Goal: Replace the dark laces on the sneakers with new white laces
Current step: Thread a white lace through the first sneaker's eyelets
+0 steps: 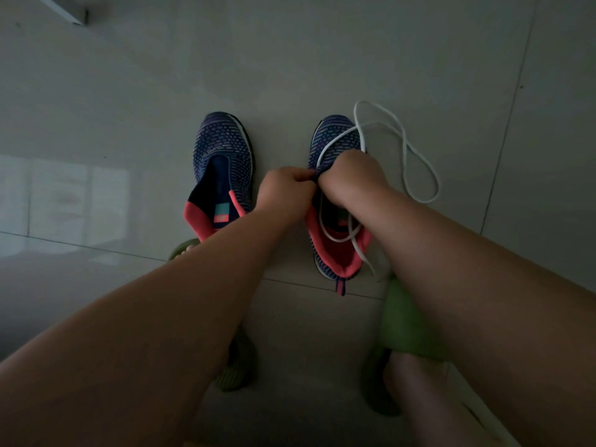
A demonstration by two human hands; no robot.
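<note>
Two dark blue knit sneakers with pink collars stand side by side on the floor, toes pointing away. The left sneaker (222,162) has no lace in it. Over the right sneaker (335,137) both my hands meet at its eyelet area. My left hand (285,191) pinches the shoe's upper edge. My right hand (350,177) is curled around a white lace (419,162). That lace loops across the toe, out onto the floor at the right, and down through the shoe's opening. No dark lace is in view.
The floor is pale grey tile (129,91) with grout lines. My feet in green slippers (406,321) sit close below the sneakers, partly hidden by my forearms. A white edge of furniture (71,11) shows at the top left.
</note>
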